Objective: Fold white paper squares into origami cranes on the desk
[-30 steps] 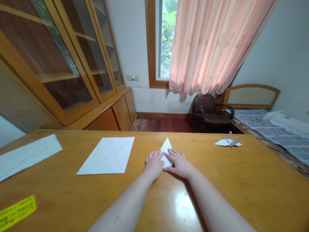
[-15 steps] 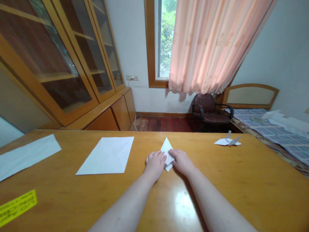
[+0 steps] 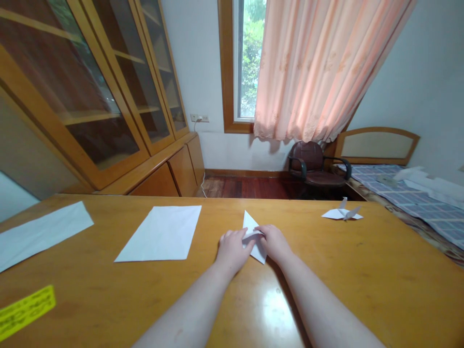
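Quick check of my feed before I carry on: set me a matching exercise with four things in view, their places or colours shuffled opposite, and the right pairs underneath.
Things
1. folded paper
2. paper bird
3. chair
4. curtain

Places and colours
A. pink, hanging at the window
B. between the left hand and the right hand, touched by both
C. brown, beyond the far edge of the table
D. white, on the table to the right of the right hand

Right pairs
1-B; 2-D; 3-C; 4-A
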A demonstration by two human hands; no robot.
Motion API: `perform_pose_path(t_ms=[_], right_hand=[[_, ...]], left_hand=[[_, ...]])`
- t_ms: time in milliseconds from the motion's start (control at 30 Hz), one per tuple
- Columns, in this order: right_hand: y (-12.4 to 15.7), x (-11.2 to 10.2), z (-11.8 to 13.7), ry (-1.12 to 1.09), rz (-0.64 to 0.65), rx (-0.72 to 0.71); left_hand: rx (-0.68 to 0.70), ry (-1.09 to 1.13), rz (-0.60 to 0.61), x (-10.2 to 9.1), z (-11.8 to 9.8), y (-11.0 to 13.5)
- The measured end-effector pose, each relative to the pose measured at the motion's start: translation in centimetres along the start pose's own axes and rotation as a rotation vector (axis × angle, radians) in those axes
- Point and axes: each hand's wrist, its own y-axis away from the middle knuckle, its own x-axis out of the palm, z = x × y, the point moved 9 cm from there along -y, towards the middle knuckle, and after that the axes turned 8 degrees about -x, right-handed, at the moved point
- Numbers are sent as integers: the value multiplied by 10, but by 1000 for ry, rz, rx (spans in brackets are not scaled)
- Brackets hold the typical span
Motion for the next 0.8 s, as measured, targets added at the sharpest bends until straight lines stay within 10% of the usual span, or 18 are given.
perform_pose_path(t_ms=[800], right_hand=[[1,-7,-15,49,-56,158]], left_hand=[[-64,24,-76,-10,6,-1]])
